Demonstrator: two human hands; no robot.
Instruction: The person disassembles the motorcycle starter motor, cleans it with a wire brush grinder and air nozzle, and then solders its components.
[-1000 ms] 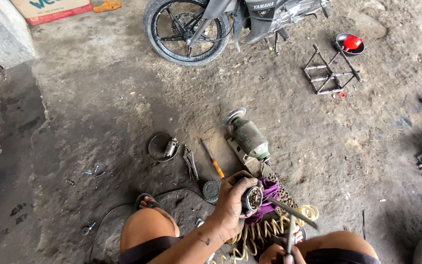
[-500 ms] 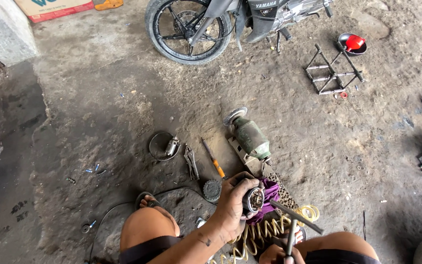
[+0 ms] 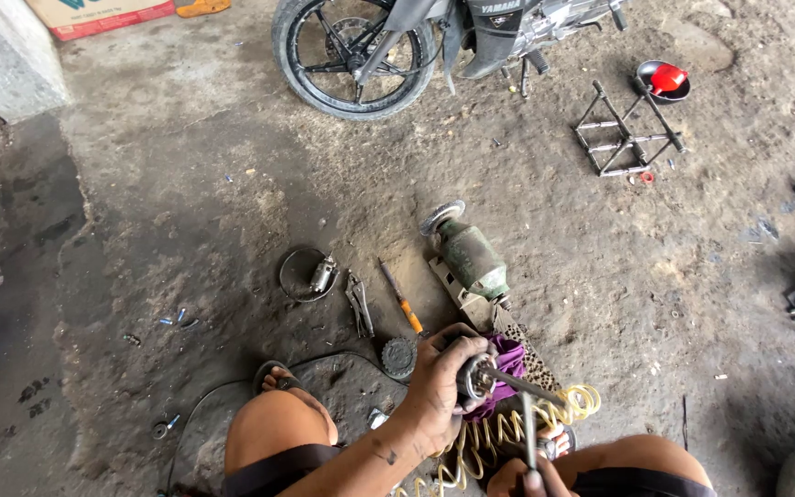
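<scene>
My left hand (image 3: 436,387) is closed around a small round metal part (image 3: 477,375) held above a purple rag (image 3: 506,355). A thin metal rod (image 3: 531,382) sticks out from that part toward the right. My right hand (image 3: 519,479) shows only at the bottom edge, gripping an upright metal tool (image 3: 528,431) whose tip meets the rod. A yellow coiled hose (image 3: 508,429) lies under both hands. My bare knees frame the bottom of the view.
An angle grinder (image 3: 467,255) lies just beyond the hands. Pliers (image 3: 358,302), an orange-handled screwdriver (image 3: 402,300), a gear (image 3: 398,356) and a ring with a clamp (image 3: 306,274) lie to the left. A motorcycle wheel (image 3: 353,55) and a metal frame (image 3: 627,136) stand farther off.
The hands hold nearly the same pose; the left hand with the round part has shifted slightly. The view has drifted a little.
</scene>
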